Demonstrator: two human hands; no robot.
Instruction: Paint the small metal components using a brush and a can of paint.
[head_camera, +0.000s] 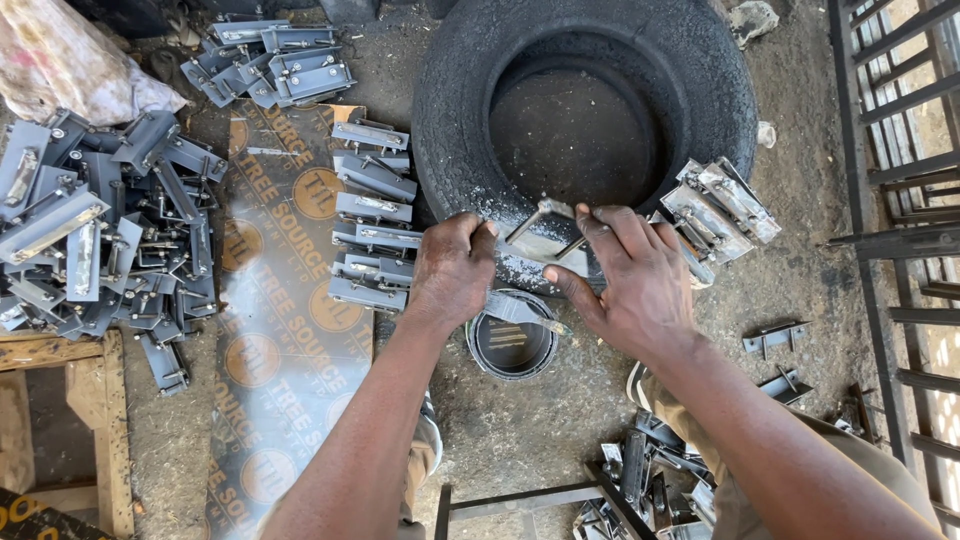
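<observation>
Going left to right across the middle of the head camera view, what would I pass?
Heap of grey metal brackets → printed board → row of brackets → left hand with a paintbrush → right hand on a metal bracket → painted brackets leaning on the tyre → metal railing.

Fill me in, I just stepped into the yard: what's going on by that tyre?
A person works over an old tyre lying flat on the ground. The right hand steadies a grey metal bracket on the tyre's near edge, while the left hand holds a paintbrush above a small open paint tin. A row of grey brackets lies on a printed board, and a bigger pile sits to the left.
</observation>
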